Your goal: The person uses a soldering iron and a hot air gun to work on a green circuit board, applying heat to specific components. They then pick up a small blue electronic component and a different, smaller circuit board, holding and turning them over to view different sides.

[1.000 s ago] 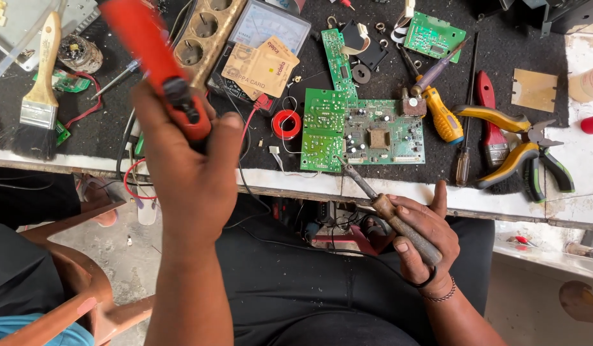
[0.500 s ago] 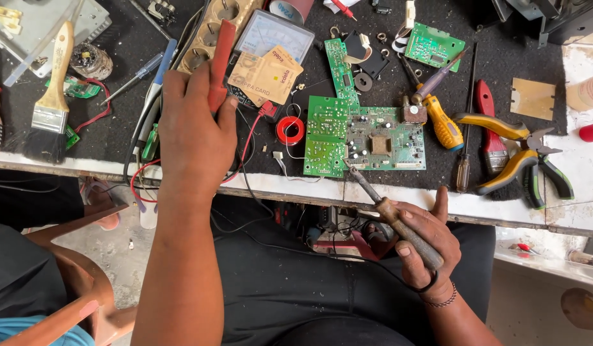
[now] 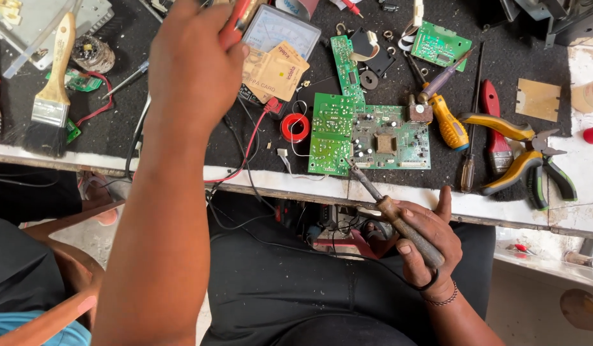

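Electronics repair workshop, circuit boards (image 3: 373, 138), pliers (image 3: 524, 154), screwdrivers (image 3: 447, 118)

A green circuit board (image 3: 370, 138) lies near the tabletop (image 3: 399, 195) front edge. Left of it, a red wire spool (image 3: 295, 127) and trailing cables crowd the mat. Right of it, a yellow-handled screwdriver (image 3: 445, 115), red-handled tool (image 3: 495, 131) and pliers (image 3: 520, 150) block passage. Behind it sit a meter (image 3: 277, 29) and small boards. A bare strip shows along the front edge.
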